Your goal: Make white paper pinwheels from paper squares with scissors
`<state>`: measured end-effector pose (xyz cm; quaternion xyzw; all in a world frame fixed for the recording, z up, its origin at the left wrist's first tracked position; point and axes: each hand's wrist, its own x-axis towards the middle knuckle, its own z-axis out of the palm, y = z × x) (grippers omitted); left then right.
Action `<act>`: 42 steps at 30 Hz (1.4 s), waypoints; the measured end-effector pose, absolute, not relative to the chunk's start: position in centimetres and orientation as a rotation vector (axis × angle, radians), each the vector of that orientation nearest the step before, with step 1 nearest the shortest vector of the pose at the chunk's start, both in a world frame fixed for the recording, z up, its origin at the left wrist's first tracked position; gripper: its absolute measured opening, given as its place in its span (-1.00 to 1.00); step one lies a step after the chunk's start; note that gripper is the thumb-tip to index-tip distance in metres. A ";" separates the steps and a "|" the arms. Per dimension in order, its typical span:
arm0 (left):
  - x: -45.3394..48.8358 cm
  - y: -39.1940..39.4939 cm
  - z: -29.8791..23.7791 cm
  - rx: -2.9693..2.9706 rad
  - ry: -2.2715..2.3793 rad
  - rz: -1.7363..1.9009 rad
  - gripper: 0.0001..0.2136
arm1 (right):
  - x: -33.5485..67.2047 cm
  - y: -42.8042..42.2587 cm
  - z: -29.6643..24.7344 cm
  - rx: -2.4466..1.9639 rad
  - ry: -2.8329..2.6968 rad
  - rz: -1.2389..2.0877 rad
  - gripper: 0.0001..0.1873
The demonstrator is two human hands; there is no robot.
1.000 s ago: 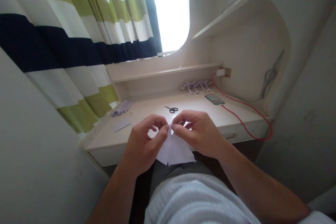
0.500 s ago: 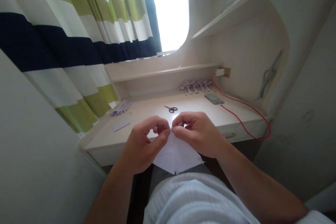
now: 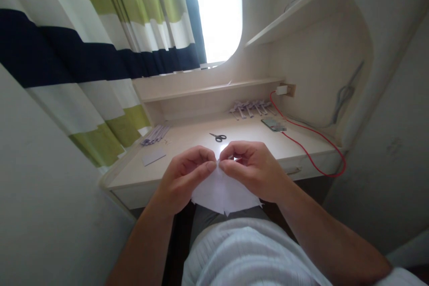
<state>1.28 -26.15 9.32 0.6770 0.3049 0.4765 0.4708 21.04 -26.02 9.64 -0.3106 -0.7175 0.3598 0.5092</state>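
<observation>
A white sheet of paper point(image 3: 224, 193) hangs in front of my chest, spread in a wide fan below my fingers. My left hand point(image 3: 185, 178) pinches its top edge from the left. My right hand point(image 3: 252, 167) pinches the same spot from the right, so the fingertips of both hands meet at the paper's top point. Both hands hover above the near edge of the pale wooden desk point(image 3: 187, 145).
On the desk lie small black scissors point(image 3: 218, 136), a phone point(image 3: 274, 124) on a red cable point(image 3: 313, 140), a row of folded purple paper pieces point(image 3: 250, 108) at the back, a purple paper bundle point(image 3: 154, 135) and a grey card point(image 3: 153, 157) at the left. A striped curtain point(image 3: 100, 53) hangs at the left.
The paper has opened out wider below my fingers. Both hands stay pinched at its top, nearly in the same place.
</observation>
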 end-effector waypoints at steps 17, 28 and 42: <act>1.4 -26.3 9.6 1.430 0.953 0.971 -0.73 | 21.7 -24.5 9.4 -0.811 -1.669 1.225 -0.75; 1.4 -26.2 9.3 1.433 0.901 1.013 -0.78 | 21.4 -24.6 9.0 -0.791 -1.633 1.248 -0.85; 1.9 -26.4 8.9 1.451 0.888 1.152 -0.82 | 21.8 -24.6 8.3 -0.692 -1.589 1.100 -0.83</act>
